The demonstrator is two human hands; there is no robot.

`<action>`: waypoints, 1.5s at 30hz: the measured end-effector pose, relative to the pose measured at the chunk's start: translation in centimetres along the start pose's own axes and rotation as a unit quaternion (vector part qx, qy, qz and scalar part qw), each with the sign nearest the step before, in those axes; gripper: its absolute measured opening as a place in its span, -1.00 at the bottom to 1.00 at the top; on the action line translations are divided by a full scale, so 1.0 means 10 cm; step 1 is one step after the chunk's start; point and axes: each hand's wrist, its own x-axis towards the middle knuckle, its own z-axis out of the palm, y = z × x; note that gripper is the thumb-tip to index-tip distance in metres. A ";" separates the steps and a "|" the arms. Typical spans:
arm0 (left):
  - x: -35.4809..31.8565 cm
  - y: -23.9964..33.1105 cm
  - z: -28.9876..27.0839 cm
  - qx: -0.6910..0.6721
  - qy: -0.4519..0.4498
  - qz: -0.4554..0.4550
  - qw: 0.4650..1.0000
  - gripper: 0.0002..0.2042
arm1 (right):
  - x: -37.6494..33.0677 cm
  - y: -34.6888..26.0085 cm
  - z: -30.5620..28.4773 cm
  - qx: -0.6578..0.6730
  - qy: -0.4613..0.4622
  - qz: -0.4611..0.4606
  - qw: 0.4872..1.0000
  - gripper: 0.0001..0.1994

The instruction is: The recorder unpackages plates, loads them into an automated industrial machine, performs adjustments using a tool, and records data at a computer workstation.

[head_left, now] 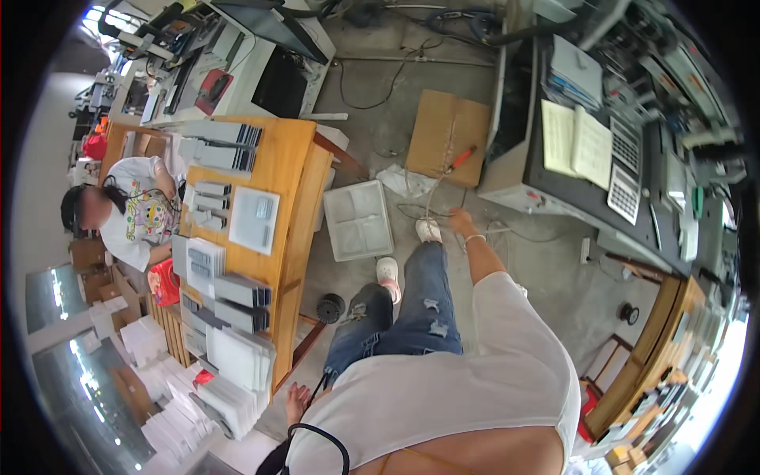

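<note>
My right hand (pixel 460 222) reaches out ahead, low over the floor, beside a pale cord (pixel 430 207) that trails from a cardboard box (pixel 448 131). Its fingers look drawn together; what they hold, if anything, is too small to make out. An orange-handled tool (pixel 460 161) lies on top of the box. By my left hip, close to the wooden table, hangs my left hand (pixel 297 402), its fingers apart and holding nothing. A white divided tray (pixel 359 220) rests on the floor left of my feet.
The wooden table (pixel 297 170) on the left bears stacks of grey and white pieces; a person (pixel 142 198) sits behind it. A black desk (pixel 546 178) with an open notebook (pixel 576 139) stands at right. Loose cables (pixel 380 103) and a black spool (pixel 330 308) lie on the floor.
</note>
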 end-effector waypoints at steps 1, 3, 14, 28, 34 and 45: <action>0.20 -0.34 -0.50 0.000 0.019 -0.002 1.000 -0.52 | 0.19 0.02 -0.02 -0.005 -0.002 0.030 1.000 -0.61; 0.43 -0.55 -0.31 -0.078 -0.164 0.014 0.983 -0.52 | 0.62 0.38 -0.18 0.061 0.015 0.081 0.995 -0.58; -0.03 -0.75 0.98 -0.040 -0.044 -0.014 0.998 -0.53 | 2.69 0.24 0.21 0.274 -0.031 0.104 0.955 -0.77; -0.69 -0.43 0.41 0.070 -0.087 -0.041 0.993 -0.54 | 2.42 0.07 0.30 0.638 0.027 0.125 0.759 -0.81; -0.15 0.98 0.93 0.290 -0.196 0.027 0.936 -0.61 | 0.25 -0.97 -0.51 0.236 0.118 -0.171 0.949 -0.75; -0.78 1.63 2.24 0.452 -0.536 0.361 0.615 -0.57 | -5.18 -1.82 -1.06 0.490 0.267 -0.159 0.815 -0.81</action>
